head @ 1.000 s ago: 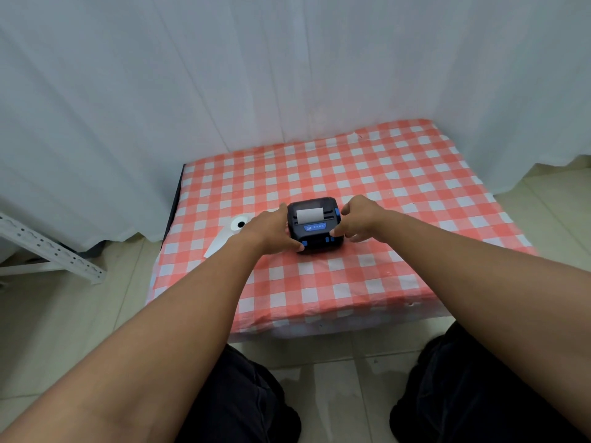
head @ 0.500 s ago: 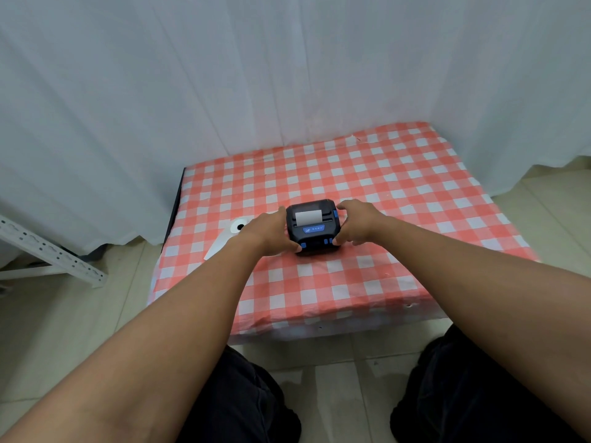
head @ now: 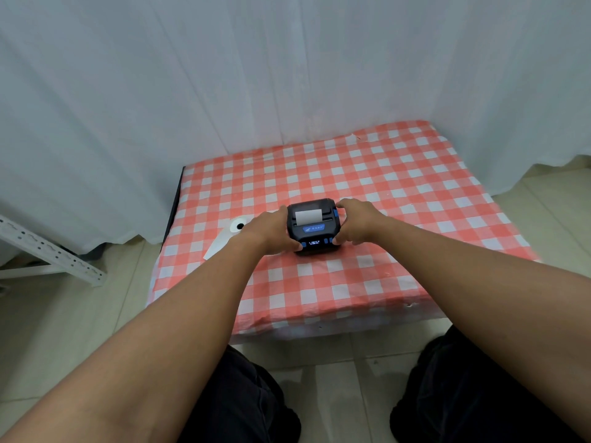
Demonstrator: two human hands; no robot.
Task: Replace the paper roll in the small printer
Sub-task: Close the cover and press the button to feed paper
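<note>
both forearms reach forward; the left hand (head: 271, 233) and right hand (head: 356, 223) clasp the small black printer with blue trim (head: 313, 226) between them, fingers curled on its sides.

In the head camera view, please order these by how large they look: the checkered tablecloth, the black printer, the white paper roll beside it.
1. Checkered tablecloth, by far the largest.
2. Printer, held between both hands.
3. Paper roll: looks smallest, though the left hand partly hides it.
</note>
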